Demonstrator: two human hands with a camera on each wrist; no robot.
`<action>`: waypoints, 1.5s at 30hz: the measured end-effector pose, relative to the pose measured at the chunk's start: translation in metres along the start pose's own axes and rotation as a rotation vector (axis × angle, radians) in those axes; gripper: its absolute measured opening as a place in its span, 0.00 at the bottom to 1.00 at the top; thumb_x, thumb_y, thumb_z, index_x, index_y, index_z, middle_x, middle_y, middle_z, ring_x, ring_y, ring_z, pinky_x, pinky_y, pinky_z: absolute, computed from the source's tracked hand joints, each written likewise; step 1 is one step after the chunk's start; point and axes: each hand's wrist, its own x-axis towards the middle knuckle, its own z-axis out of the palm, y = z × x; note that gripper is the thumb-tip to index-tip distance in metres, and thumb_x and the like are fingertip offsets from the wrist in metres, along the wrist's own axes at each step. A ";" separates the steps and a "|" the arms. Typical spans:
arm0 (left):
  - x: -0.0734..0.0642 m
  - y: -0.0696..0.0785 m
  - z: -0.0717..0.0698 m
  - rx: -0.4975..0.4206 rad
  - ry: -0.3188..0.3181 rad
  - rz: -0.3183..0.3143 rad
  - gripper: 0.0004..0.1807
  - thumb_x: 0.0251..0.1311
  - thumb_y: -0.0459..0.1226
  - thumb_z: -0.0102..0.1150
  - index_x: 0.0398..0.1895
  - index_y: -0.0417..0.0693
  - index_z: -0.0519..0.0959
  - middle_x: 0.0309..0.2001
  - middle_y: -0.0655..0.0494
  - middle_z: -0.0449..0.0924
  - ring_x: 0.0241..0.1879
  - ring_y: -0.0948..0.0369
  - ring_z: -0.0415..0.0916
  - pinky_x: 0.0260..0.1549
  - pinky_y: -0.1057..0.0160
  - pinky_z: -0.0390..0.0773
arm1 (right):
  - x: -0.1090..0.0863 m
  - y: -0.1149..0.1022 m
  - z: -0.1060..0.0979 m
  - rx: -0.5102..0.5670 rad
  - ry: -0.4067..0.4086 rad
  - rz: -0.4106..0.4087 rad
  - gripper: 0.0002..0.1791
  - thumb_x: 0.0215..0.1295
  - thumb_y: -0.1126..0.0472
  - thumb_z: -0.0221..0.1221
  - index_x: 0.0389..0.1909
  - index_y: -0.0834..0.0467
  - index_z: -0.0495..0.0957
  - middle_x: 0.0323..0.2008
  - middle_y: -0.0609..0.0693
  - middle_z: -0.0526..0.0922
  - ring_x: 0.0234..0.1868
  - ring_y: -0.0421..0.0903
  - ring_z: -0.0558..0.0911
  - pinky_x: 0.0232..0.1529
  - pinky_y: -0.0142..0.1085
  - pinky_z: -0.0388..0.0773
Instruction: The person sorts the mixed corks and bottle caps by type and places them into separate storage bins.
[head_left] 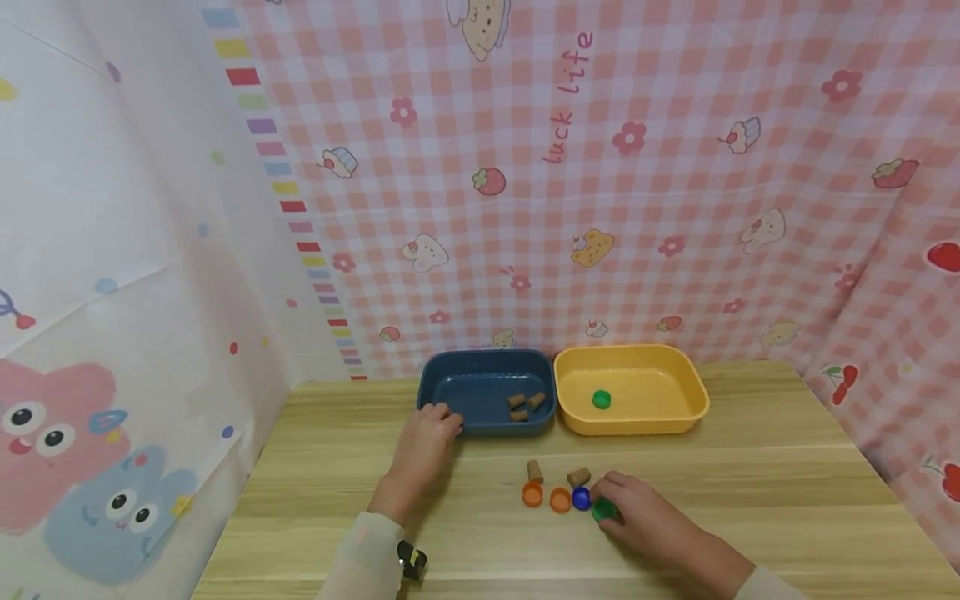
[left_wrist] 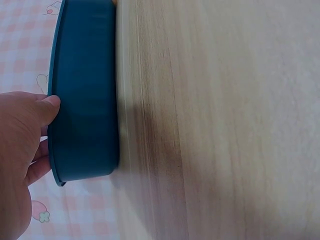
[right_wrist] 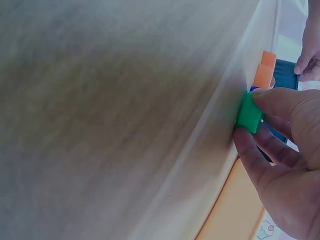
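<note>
My right hand (head_left: 647,518) pinches a green bottle cap (right_wrist: 248,114) between thumb and fingers, low over the wooden table. Just left of it lie a blue cap (head_left: 581,498) and two orange caps, one here (head_left: 560,500) and another (head_left: 532,493) farther left. Behind these are two corks, one upright-looking (head_left: 535,472) and one on its side (head_left: 578,477). My left hand (head_left: 422,450) grips the dark blue tray (left_wrist: 85,90) at its front left, thumb on the outer wall and fingers past the rim. Several corks (head_left: 519,415) lie in that tray's right part.
A yellow tray (head_left: 633,427) stands right beside the blue one, with another green cap (head_left: 602,399) inside. Checked cloth (head_left: 465,208) hangs behind the table (head_left: 750,467). A small black object (head_left: 412,561) shows beside the left sleeve.
</note>
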 end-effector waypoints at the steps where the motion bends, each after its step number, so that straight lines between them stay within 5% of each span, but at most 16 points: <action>1: 0.000 0.000 0.000 0.003 -0.005 -0.001 0.03 0.64 0.35 0.67 0.36 0.47 0.88 0.30 0.54 0.80 0.30 0.54 0.74 0.31 0.57 0.74 | 0.000 0.000 0.000 0.002 0.002 0.004 0.15 0.58 0.62 0.74 0.45 0.54 0.84 0.45 0.44 0.82 0.45 0.44 0.85 0.46 0.41 0.85; 8: 0.000 0.000 0.000 0.026 -0.015 0.002 0.03 0.64 0.35 0.68 0.36 0.46 0.88 0.31 0.53 0.81 0.30 0.54 0.75 0.31 0.57 0.75 | 0.004 0.001 -0.010 0.037 0.027 0.066 0.12 0.61 0.63 0.71 0.45 0.52 0.84 0.45 0.42 0.82 0.46 0.42 0.83 0.48 0.39 0.85; 15: -0.001 -0.001 0.001 0.025 -0.011 0.001 0.03 0.60 0.34 0.72 0.36 0.48 0.89 0.30 0.54 0.80 0.30 0.55 0.75 0.30 0.58 0.74 | 0.012 0.007 -0.030 -0.041 0.126 -0.029 0.14 0.57 0.64 0.74 0.44 0.55 0.83 0.41 0.43 0.82 0.40 0.38 0.81 0.42 0.35 0.85; 20: -0.001 -0.002 0.002 0.027 -0.005 0.001 0.02 0.60 0.34 0.72 0.36 0.48 0.89 0.30 0.55 0.80 0.30 0.55 0.74 0.30 0.59 0.73 | 0.016 0.010 -0.039 -0.051 0.149 0.002 0.15 0.57 0.63 0.75 0.44 0.54 0.83 0.40 0.42 0.82 0.38 0.36 0.80 0.40 0.33 0.83; 26: -0.001 -0.002 0.000 0.018 -0.006 0.007 0.02 0.60 0.34 0.71 0.36 0.48 0.89 0.30 0.55 0.80 0.30 0.55 0.74 0.30 0.58 0.73 | 0.019 0.011 -0.051 -0.041 0.136 0.042 0.14 0.58 0.63 0.74 0.45 0.53 0.83 0.41 0.43 0.84 0.41 0.39 0.82 0.43 0.36 0.84; 38: 0.000 -0.002 0.001 0.029 -0.002 0.010 0.02 0.65 0.35 0.68 0.35 0.49 0.88 0.30 0.54 0.80 0.30 0.54 0.74 0.29 0.58 0.73 | 0.030 0.030 -0.073 -0.100 0.257 -0.087 0.15 0.55 0.68 0.75 0.43 0.57 0.83 0.42 0.49 0.85 0.39 0.44 0.85 0.39 0.36 0.86; 45: 0.000 -0.002 0.001 0.027 -0.008 -0.001 0.02 0.64 0.34 0.68 0.35 0.50 0.88 0.30 0.54 0.80 0.30 0.54 0.74 0.29 0.58 0.73 | 0.041 0.041 -0.087 -0.137 0.254 -0.053 0.15 0.56 0.66 0.75 0.44 0.59 0.83 0.42 0.51 0.85 0.41 0.47 0.85 0.41 0.39 0.86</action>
